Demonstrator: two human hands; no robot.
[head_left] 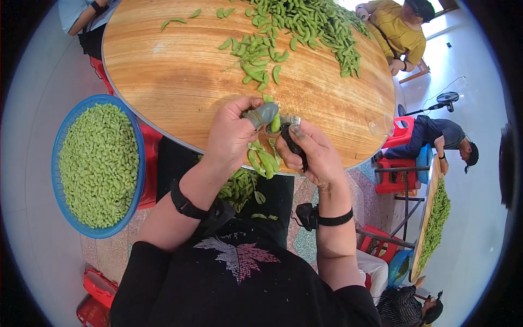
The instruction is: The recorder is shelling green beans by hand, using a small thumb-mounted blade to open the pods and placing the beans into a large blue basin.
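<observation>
At the near edge of the round wooden bench (180, 82) we see the left hand (231, 136), its thumb in a grey cover, with fingers curled shut around a bunch of green bean pods (264, 161) that hang below the palm. Just beside it, the right hand (313, 155) has its fingers closed on a small dark-handled cutter (291, 139) whose tip meets one pod. More pods (305, 27) lie heaped toward the far edge, and a blue basket (98, 166) of pods stands off the left edge.
</observation>
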